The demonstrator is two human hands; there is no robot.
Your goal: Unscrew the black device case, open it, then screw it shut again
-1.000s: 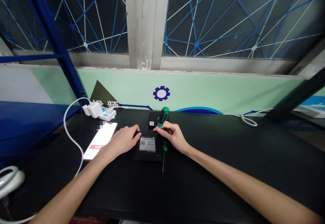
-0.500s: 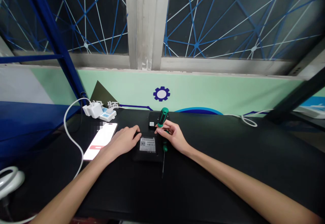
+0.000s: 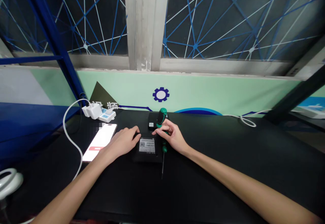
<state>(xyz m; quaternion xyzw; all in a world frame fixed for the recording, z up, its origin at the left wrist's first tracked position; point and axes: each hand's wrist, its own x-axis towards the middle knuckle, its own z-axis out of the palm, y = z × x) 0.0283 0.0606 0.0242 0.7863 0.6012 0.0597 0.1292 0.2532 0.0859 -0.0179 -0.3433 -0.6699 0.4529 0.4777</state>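
Observation:
A flat black device with a white printed label lies on the table. My left hand grips its far left corner between thumb and curled fingers. My right hand pinches a green-and-black screwdriver, held nearly upright with the handle on top, over the device's far right corner. The screwdriver's tip is too small and shadowed to make out. A second green-handled screwdriver lies along the device's right side, its thin shaft toward me. Behind the device sits a smaller black box with a white sticker, partly hidden by the screwdriver.
A lit phone lies left of my left hand, partly under that forearm. White plugs and a power strip stand behind it, with a white cable curving toward me. Another white cable lies by the wall at right.
My right hand's fingertips and the upright screwdriver have shifted very slightly left. My left hand and the device stay in place; the whole view drifts a little.

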